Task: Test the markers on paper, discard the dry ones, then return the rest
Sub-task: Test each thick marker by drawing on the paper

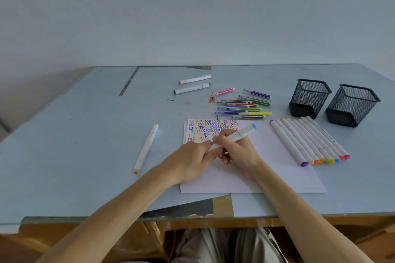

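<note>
My right hand [238, 152] grips a white marker with a blue end cap [243, 132] over the white paper [277, 168]. My left hand [192, 159] pinches the marker's near end; that end is hidden between the fingers. Coloured squiggles [208, 129] fill the paper's top left corner. A row of several white markers with coloured caps [310, 141] lies along the paper's right side. Several thin striped markers [243, 105] lie in a heap beyond the paper.
Two black mesh pen cups [308, 98] [351, 105] stand at the right. A white marker [146, 148] lies left of the paper; two more [194, 79] [191, 88] lie at the back. The table's front edge [128, 219] runs across just below my forearms.
</note>
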